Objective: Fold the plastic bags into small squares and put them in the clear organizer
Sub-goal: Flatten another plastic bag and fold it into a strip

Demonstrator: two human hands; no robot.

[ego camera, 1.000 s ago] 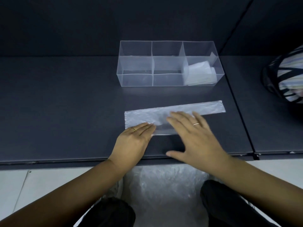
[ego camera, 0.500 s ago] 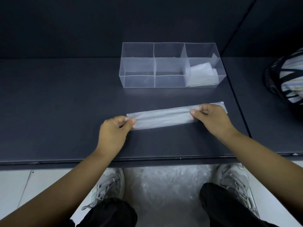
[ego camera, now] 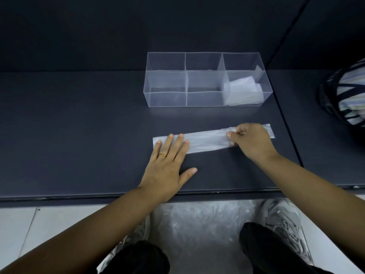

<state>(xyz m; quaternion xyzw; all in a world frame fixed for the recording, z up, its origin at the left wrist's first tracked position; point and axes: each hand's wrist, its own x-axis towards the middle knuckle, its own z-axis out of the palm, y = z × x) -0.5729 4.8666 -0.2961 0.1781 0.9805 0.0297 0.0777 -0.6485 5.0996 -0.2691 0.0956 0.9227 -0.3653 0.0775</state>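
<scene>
Plastic bag (ego camera: 207,141) lies as long narrow strip on dark table (ego camera: 79,135), near clear organizer (ego camera: 166,80). Left hand (ego camera: 167,167) flat, fingers straight, pressing strip's left end. Right hand (ego camera: 250,141) pinches strip near right end. Folded bags (ego camera: 243,91) in organizer's right compartment.

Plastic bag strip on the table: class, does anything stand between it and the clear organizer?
Nothing visible does. Only bare table lies between the plastic bag strip and the clear organizer behind it. Folded bags already fill much of its right compartment; the other two show nothing inside.
</scene>
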